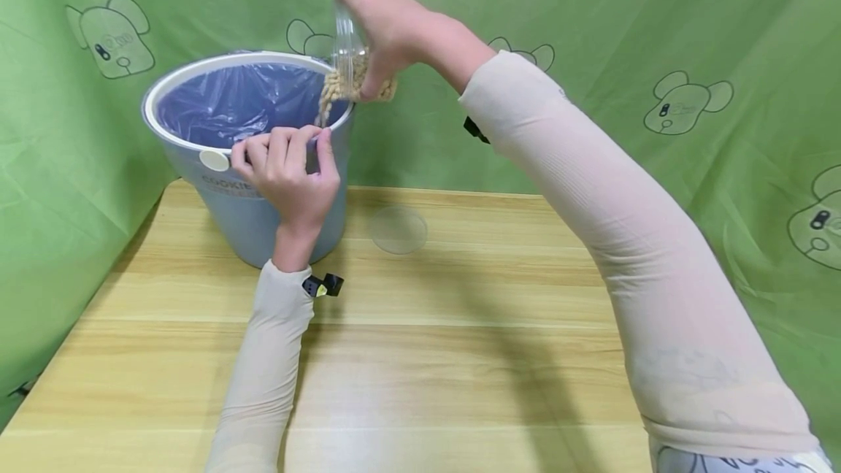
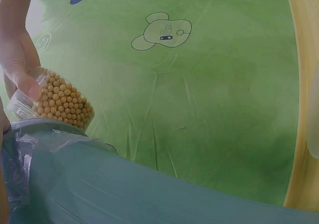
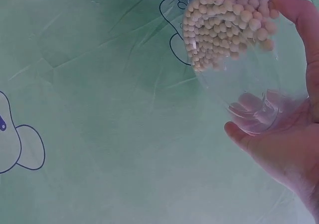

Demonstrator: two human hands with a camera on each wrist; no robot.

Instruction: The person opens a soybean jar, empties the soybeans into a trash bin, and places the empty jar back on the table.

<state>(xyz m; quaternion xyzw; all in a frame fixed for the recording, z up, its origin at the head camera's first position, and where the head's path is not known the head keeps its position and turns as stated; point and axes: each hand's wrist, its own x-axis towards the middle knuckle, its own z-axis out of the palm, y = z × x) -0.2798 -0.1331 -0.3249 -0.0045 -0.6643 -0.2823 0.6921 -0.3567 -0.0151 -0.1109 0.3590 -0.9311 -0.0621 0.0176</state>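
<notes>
Pale yellow soybeans (image 1: 331, 95) being poured from a clear plastic jar (image 1: 344, 42) into a lined bin (image 1: 246, 221).
The jar is gripped by the right hand (image 1: 394, 28), with fingers and thumb curled round it, and is held tilted at the bin's right side; whether the rim is touched by it cannot be told. A narrow stream of beans is seen dropping just inside the white rim (image 1: 263, 57), whose near edge is held by the left hand (image 1: 285, 174), fingers bent over it. The bin is lined with a bluish plastic bag (image 1: 243, 101). Beside it, a clear round disc (image 1: 397, 230) is laid on the wood-grain table (image 1: 447, 371); behind, green cloth (image 1: 591, 28) is hung, printed with outlined animal faces.
</notes>
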